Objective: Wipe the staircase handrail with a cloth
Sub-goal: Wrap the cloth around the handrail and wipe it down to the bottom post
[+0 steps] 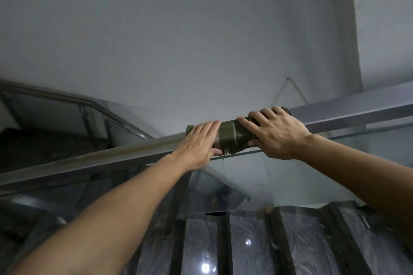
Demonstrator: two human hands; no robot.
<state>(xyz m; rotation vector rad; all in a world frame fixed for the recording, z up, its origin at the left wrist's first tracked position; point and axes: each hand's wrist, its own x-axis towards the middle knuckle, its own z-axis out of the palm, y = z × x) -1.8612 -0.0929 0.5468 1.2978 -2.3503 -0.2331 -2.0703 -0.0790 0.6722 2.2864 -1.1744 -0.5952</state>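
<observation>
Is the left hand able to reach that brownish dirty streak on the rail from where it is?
Probably yes. The left hand rests on the cloth wrapped over the handrail, and the brownish streak lies just beside it on the same bar, with nothing in between.

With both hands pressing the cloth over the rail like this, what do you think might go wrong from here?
1. The green cloth has a frayed edge with loose threads hanging; these might snag on the glass panel edge below the handrail.
2. The left hand and right hand both press the cloth, so neither steadies the person above the stairs.
3. A brownish streak on the rail left of the cloth may smear rather than lift.
</observation>
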